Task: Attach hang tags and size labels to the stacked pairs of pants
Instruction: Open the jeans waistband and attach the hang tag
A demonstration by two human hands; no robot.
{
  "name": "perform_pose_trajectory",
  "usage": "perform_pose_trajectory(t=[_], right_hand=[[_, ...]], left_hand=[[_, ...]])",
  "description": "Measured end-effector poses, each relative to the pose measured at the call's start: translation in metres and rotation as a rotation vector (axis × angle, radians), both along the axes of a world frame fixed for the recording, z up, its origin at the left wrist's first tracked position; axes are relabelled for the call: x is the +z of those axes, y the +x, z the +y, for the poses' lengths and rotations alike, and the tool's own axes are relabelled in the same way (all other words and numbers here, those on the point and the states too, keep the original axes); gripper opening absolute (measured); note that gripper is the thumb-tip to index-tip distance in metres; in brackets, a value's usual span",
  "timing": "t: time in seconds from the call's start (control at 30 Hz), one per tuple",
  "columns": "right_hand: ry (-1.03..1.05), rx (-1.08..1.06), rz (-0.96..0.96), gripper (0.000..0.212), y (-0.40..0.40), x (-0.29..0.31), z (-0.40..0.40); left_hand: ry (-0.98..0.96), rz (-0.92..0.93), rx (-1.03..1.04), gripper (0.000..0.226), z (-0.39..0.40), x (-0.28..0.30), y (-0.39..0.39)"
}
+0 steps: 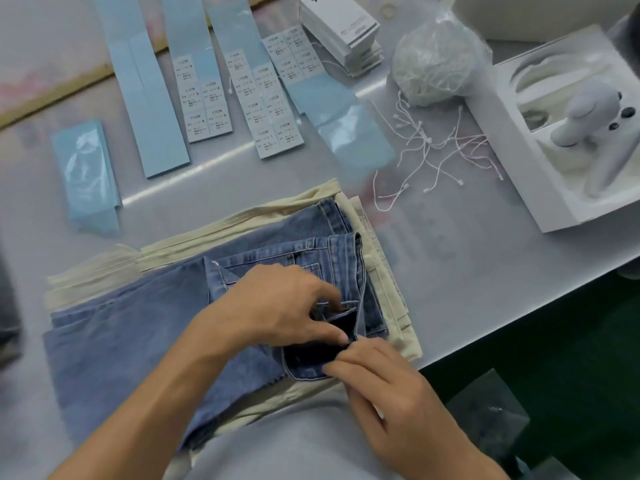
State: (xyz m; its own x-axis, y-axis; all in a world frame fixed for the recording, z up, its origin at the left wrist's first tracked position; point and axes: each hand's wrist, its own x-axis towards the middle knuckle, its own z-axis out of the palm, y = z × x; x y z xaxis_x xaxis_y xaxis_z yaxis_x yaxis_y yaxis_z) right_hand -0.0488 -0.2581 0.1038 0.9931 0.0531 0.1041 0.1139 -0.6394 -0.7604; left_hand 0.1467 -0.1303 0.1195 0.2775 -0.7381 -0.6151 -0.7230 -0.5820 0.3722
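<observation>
**Jeans waistband pinched by both hands at the table's near edge**

Jeans [138,341], blue denim, lie on top of a stack of cream pants [381,244] on the grey table [467,271], close to the person. The left hand [277,306] curls over the waistband, its thumb and fingers pinching the fabric. The right hand [388,379] meets it from the near side, fingertips pinching a dark flap at the waistband's inner face; what the flap is cannot be made out, and the fingers hide the spot between them.

Beyond the stack, loose white hang-tag strings [436,150] lie scattered, next to a plastic bag [433,67] stuffed with more of them. Farther left, blue backing strips carry size label stickers [273,109]; each reads something like "1103#", the smaller lines too blurred to read. A pile of white hang tags [343,29] sits behind them, its print illegible. At the right an open white box [554,216] holds a pale grey handheld device [588,112], partly cut off by the frame edge.
</observation>
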Motion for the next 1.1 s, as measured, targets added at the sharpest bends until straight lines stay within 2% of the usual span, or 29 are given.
perform_pose_trajectory(t=[0.1, 0.2, 0.23, 0.3, 0.33, 0.37, 0.47, 0.57, 0.63, 0.7, 0.77, 0.83, 0.93, 0.97, 1.03, 1.1], right_hand=[[0.119, -0.073, -0.011, 0.021, -0.001, 0.0, -0.001], [0.321, -0.255, 0.028, 0.022, 0.001, 0.001, 0.0], [0.387, -0.374, 0.083, 0.023, 0.003, 0.001, 0.0], [0.542, -0.62, 0.313, 0.046, 0.015, -0.001, -0.002], [0.644, -0.69, 0.452, 0.053, 0.022, -0.005, -0.005], [0.741, -0.719, 0.559, 0.051, 0.03, -0.009, -0.009], [0.939, -0.764, 0.689, 0.023, 0.044, -0.017, -0.016], [1.21, -0.824, 0.729, 0.021, 0.042, -0.017, -0.015], [1.379, -0.821, 0.707, 0.02, 0.039, -0.014, -0.012], [1.475, -0.797, 0.695, 0.016, 0.039, -0.011, -0.008], [1.519, -0.755, 0.688, 0.018, 0.04, -0.007, -0.004], [1.538, -0.72, 0.675, 0.02, 0.043, -0.005, -0.001], [1.571, -0.651, 0.652, 0.024, 0.046, -0.002, 0.002], [1.575, -0.634, 0.656, 0.025, 0.047, -0.001, 0.003], [1.582, -0.621, 0.663, 0.026, 0.047, 0.0, 0.004], [1.597, -0.636, 0.662, 0.027, 0.047, -0.001, 0.003]], left_hand=[[-0.018, -0.009, -0.053, 0.052, -0.009, 0.0, -0.007], [-0.004, -0.009, -0.035, 0.032, -0.009, 0.001, -0.009], [-0.026, -0.045, -0.025, 0.025, -0.009, 0.001, -0.012], [-0.056, -0.118, 0.002, 0.021, -0.009, -0.001, -0.018], [-0.059, -0.132, 0.027, 0.019, -0.009, -0.003, -0.022], [-0.066, -0.126, 0.066, 0.016, -0.007, -0.005, -0.025], [-0.181, 0.005, 0.321, 0.015, 0.008, -0.014, -0.026], [-0.357, 0.269, 0.641, 0.057, 0.033, -0.021, -0.023], [-0.41, 0.371, 0.703, 0.068, 0.044, -0.022, -0.023], [-0.425, 0.414, 0.782, 0.066, 0.05, -0.02, -0.022], [-0.402, 0.376, 0.855, 0.048, 0.05, -0.019, -0.018], [-0.336, 0.275, 0.796, 0.024, 0.047, -0.016, -0.016], [-0.232, 0.138, 0.586, 0.058, 0.032, -0.006, -0.018], [-0.213, 0.125, 0.533, 0.062, 0.025, -0.004, -0.019], [-0.221, 0.153, 0.48, 0.049, 0.019, -0.003, -0.018], [-0.307, 0.25, 0.538, 0.02, 0.024, -0.005, -0.011]])
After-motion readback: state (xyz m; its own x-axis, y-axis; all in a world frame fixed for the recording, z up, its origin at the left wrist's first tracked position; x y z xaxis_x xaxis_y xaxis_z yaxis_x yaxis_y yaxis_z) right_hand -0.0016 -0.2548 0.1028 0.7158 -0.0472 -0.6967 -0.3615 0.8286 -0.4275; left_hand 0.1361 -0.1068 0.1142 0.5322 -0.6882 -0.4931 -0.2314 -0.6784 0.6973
